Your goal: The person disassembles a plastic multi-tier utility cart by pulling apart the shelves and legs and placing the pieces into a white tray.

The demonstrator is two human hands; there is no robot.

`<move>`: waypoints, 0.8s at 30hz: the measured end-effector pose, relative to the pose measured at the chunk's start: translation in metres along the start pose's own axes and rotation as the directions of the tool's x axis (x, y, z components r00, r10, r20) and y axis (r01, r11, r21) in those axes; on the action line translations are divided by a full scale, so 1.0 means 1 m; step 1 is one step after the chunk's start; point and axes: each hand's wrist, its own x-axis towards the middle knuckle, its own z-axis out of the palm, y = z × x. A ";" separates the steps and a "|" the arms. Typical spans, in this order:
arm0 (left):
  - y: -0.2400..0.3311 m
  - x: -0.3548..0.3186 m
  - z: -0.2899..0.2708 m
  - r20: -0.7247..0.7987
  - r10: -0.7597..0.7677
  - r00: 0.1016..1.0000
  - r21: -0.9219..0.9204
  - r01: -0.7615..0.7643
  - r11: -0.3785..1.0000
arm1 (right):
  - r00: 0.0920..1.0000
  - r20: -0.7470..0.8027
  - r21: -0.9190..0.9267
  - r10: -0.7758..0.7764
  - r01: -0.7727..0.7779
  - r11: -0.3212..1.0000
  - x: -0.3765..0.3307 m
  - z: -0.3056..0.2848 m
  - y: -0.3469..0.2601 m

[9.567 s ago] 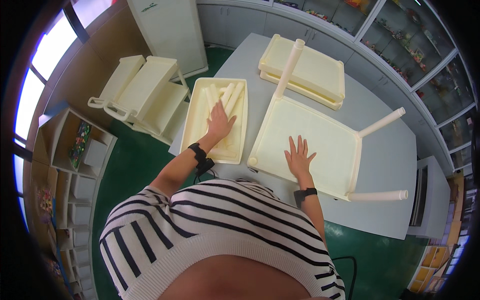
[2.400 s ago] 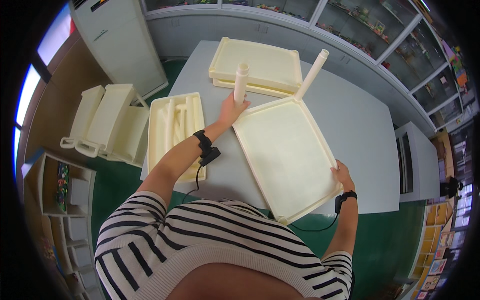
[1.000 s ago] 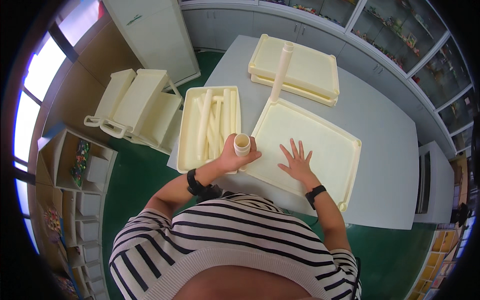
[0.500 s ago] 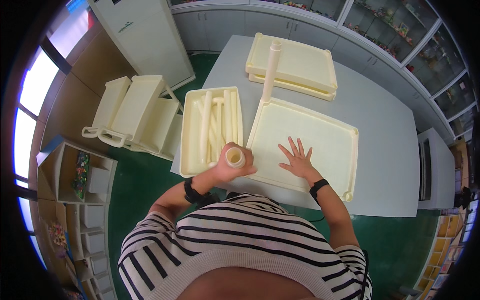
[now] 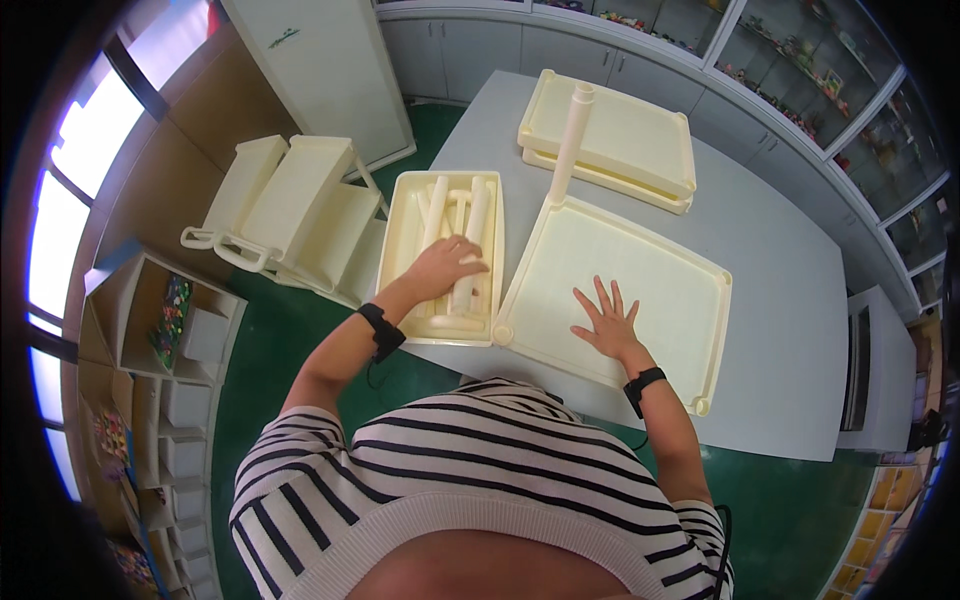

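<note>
My left hand [image 5: 445, 268] is over the cream tray on the left [image 5: 391, 255], its fingers curled around a thick cream plastic tube [image 5: 478, 210]. Another thick tube [image 5: 437, 205] lies beside it, with thinner cream parts partly hidden beneath. My right hand [image 5: 612, 328] lies flat with fingers spread on a large cream shelf panel [image 5: 660, 270]. One upright tube [image 5: 570, 150] rises from that panel's far left corner. At its near left corner [image 5: 503, 333] no tube stands.
Two cream shelf panels [image 5: 610, 125] are stacked at the back of the grey table [image 5: 780, 260]. Left of the table stands a cream trolley [image 5: 290, 200], near a low shelf unit [image 5: 190, 310]. Grey cabinets [image 5: 560, 55] line the far wall.
My left hand has moved from the panel's near left corner, where it held a tube upright, into the left tray. The right hand stays spread on the panel. The view has shifted slightly.
</note>
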 end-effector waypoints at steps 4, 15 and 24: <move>-0.006 -0.022 0.029 0.283 -0.040 0.958 0.047 0.028 0.999 | 1.000 -0.013 -0.002 -0.010 0.010 1.000 -0.004 0.002 0.004; 0.016 0.124 0.010 -0.193 -0.379 0.905 -0.539 0.225 0.811 | 0.996 -0.041 0.035 -0.081 0.082 0.996 0.001 0.007 0.012; 0.033 0.216 0.034 -0.328 -0.343 0.880 -0.305 0.245 0.920 | 0.994 -0.001 0.004 -0.105 0.105 0.994 -0.013 0.011 -0.005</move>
